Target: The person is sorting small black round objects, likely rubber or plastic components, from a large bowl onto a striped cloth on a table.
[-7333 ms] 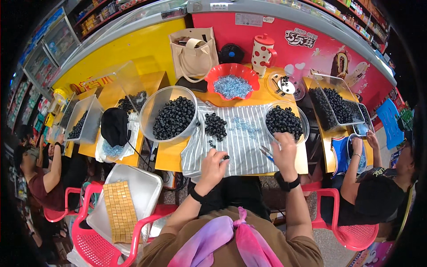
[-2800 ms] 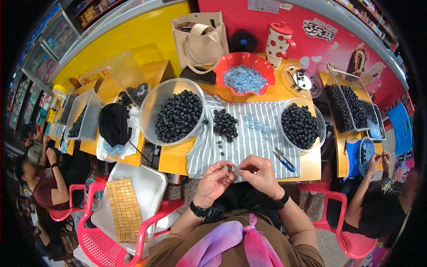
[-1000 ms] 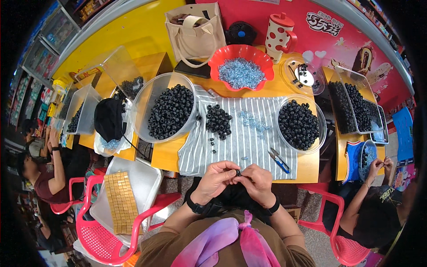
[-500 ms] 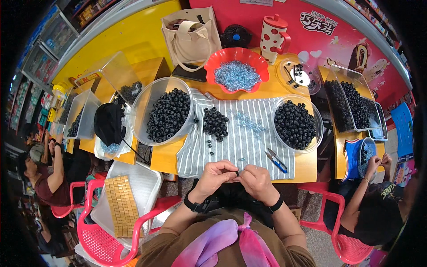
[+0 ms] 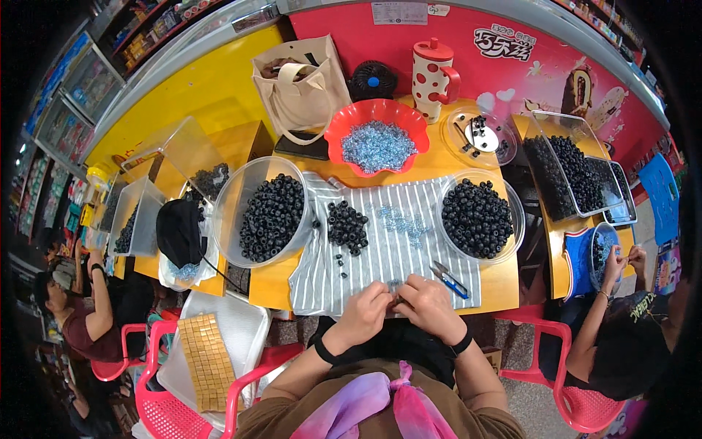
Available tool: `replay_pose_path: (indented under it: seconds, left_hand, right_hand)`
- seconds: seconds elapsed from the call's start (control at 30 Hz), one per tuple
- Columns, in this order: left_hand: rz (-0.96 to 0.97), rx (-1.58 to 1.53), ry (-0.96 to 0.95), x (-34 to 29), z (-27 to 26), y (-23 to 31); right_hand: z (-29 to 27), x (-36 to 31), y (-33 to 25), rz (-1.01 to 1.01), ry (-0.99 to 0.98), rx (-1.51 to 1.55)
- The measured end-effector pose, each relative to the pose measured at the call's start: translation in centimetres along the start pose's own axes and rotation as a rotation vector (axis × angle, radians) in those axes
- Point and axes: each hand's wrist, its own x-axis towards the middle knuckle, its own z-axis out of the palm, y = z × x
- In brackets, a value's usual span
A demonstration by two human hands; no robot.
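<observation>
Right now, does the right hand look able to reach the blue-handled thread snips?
Probably yes: the thread snips lie on the striped cloth just beyond the right hand, with nothing visible between, though it would have to leave the left hand.

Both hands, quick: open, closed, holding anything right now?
Left hand: fingers pinched closed; what it holds cannot be told.
Right hand: pinched closed beside the left; what it holds cannot be told.

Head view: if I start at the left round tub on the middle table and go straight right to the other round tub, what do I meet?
Left round tub, black bead pile, scattered blue beads, right round tub.
</observation>
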Motion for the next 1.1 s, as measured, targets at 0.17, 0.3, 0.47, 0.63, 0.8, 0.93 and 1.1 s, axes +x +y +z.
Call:
replay_pose_path:
  seconds: [0.17,0.3,0.47,0.63,0.8,0.93,1.1]
  left_hand:
    - [0.03,0.046,-0.003,-0.3,0.3,-0.3]
    - [0.051,0.074,-0.053,-0.1,0.2,-0.4]
    - [0.053,0.099,-0.047,-0.4,0.3,-0.6]
    - [-0.447,-0.759,-0.036,0.4,-1.1,-1.1]
    - [-0.544,-1.197,-0.074,0.2,-3.5,0.3]
    - [-0.507,-1.252,-0.126,-0.5,-3.2,0.8]
    - [-0.539,-1.241,-0.135,-1.5,-3.4,1.8]
  right_hand:
    - [0.6,-0.7,-0.3,0.018,0.11,0.008]
    - [1.3,-0.8,0.4,-0.004,0.163,0.016]
    - [1.2,-1.0,0.1,-0.007,0.168,0.028]
    - [0.8,-1.5,-1.4,0.09,0.18,0.346]
    - [-0.1,-1.3,-3.1,-0.061,0.098,0.425]
    - [-0.3,-1.3,-4.0,-0.155,0.1,0.392]
    - [-0.6,-1.7,-5.0,-0.187,0.116,0.349]
